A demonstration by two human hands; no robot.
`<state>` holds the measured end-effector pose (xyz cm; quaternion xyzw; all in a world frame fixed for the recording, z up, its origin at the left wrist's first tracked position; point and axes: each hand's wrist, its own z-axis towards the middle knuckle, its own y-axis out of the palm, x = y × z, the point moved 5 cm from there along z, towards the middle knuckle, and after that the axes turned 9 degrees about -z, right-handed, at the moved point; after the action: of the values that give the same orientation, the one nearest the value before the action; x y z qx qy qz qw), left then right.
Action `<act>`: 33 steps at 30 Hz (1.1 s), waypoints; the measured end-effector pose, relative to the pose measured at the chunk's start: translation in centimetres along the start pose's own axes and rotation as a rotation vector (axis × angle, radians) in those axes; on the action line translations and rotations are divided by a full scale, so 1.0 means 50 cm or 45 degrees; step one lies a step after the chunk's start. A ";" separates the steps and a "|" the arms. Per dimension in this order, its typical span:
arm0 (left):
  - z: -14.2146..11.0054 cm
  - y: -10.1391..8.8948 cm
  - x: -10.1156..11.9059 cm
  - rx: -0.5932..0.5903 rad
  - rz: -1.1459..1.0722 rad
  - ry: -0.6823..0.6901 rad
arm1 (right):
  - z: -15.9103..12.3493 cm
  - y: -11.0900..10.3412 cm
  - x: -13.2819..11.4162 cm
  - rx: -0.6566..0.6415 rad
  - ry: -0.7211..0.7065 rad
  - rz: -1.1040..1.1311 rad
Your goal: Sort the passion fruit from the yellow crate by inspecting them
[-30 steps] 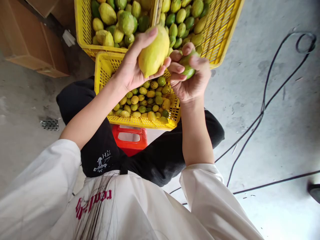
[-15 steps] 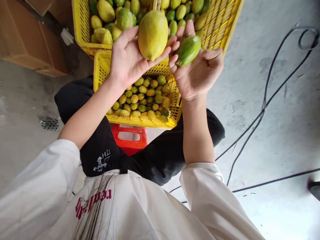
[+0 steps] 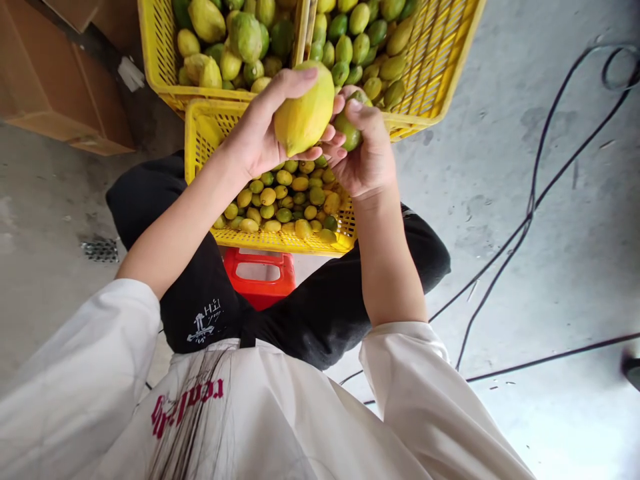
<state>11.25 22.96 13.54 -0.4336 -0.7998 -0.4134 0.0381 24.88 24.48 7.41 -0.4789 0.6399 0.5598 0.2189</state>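
A large yellow lemon (image 3: 305, 115) rests in my left hand (image 3: 257, 137), thumb over its top and fingers curled beneath. Close beside it, my right hand (image 3: 369, 157) is wrapped round a smaller green lemon (image 3: 350, 130), partly hidden by the thumb and fingers. The fingertips of both hands come together between the two fruits. Below them sits a yellow plastic crate (image 3: 200, 143) with many small yellow and green lemons (image 3: 284, 215) in it.
Two more yellow crates stand beyond: the left crate (image 3: 157, 67) holds larger lemons, the right crate (image 3: 450, 60) smaller ones. A red stool (image 3: 260, 287) shows under the near crate. Cardboard boxes (image 3: 60, 87) stand at left; a black cable (image 3: 533, 200) loops across the floor at right.
Both hands have dropped a little from their raised, opened pose. The right fingers and thumb have closed round the green lemon and moved left; the left thumb now lies over the yellow lemon.
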 end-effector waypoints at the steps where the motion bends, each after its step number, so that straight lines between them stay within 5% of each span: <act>1: -0.001 0.001 0.001 0.031 -0.026 -0.001 | 0.006 -0.003 0.004 -0.021 0.009 0.025; 4: -0.007 0.012 0.008 0.060 -0.098 0.002 | 0.002 -0.001 -0.007 -0.028 0.039 0.031; 11: -0.027 0.029 0.055 -0.183 -0.099 0.171 | -0.034 0.023 -0.075 -0.093 -0.001 -0.026; 19: -0.008 0.005 0.009 -0.206 0.257 0.092 | -0.045 0.033 -0.057 -0.158 -0.100 -0.130; 33: -0.017 0.006 0.007 -0.143 0.141 -0.004 | -0.046 0.026 -0.047 -0.174 -0.182 -0.098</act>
<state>10.98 22.69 14.44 -0.4792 -0.7501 -0.4544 0.0352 25.37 23.12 10.60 -0.4758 0.5641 0.6261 0.2519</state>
